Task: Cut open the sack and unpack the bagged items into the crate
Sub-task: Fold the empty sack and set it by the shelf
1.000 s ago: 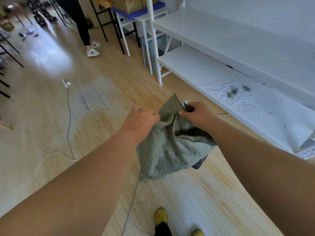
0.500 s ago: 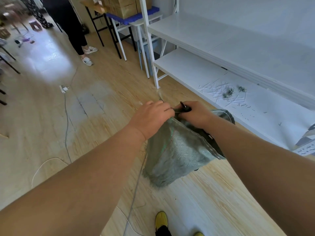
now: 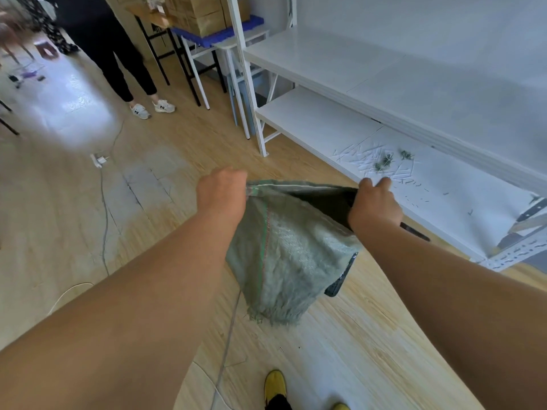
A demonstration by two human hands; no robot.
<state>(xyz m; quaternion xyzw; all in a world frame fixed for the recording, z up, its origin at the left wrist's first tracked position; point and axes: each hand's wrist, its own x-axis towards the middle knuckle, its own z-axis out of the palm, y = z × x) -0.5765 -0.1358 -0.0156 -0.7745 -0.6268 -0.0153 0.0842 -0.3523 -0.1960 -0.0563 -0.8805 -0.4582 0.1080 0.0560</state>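
A green woven sack hangs above the wooden floor, its mouth stretched wide between my two hands. My left hand grips the left corner of the sack's hemmed rim. My right hand grips the right side of the rim, fingers curled over the edge. A black tool handle sticks out below my right wrist; its blade is hidden. The inside of the sack looks dark and I cannot see its contents. A dark flat object peeks out behind the sack's lower right. No crate is in view.
A white metal shelf runs along the right, its low board littered with cut scraps. A person in black trousers stands at the back left. A cable and plug lie on the floor. My yellow shoes are below.
My hands, close together at the sack's top before, have moved apart and pulled the mouth open. The sack now hangs stretched flat instead of bunched.
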